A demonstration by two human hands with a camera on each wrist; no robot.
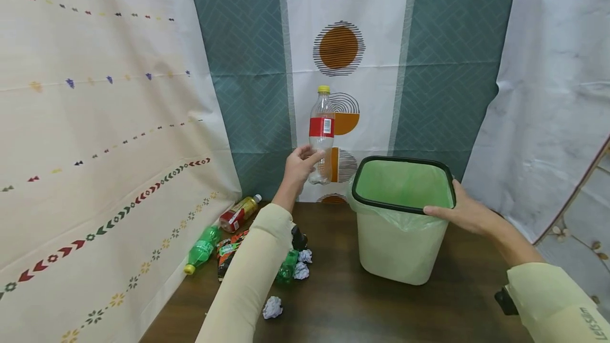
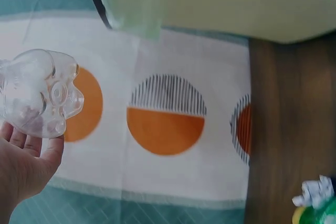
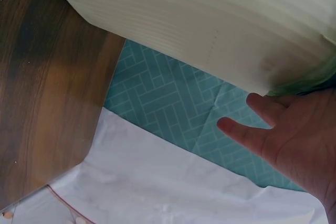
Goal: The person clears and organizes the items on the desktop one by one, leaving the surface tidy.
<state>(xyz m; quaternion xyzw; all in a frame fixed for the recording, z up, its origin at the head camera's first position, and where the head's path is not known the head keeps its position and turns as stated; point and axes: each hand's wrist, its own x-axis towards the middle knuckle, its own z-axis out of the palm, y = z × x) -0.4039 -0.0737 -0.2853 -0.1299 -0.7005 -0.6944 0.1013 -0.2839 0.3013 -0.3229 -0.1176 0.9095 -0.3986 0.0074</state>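
The left hand [image 1: 300,167] has its thumb and fingers closed partway, only as wide as the lower part of the clear bottle [image 1: 322,144] they hold. The bottle is upright in the air, left of the bin [image 1: 400,247] and higher than its rim. The right hand [image 1: 464,208] is spread wide at the bin's near right corner, thumb against the rim, two fingers straight. On the table [image 1: 338,306], around the left sleeve [image 1: 257,274], lie paper balls [image 1: 272,307], a packet [image 1: 225,258] and a green bottle [image 1: 203,247].
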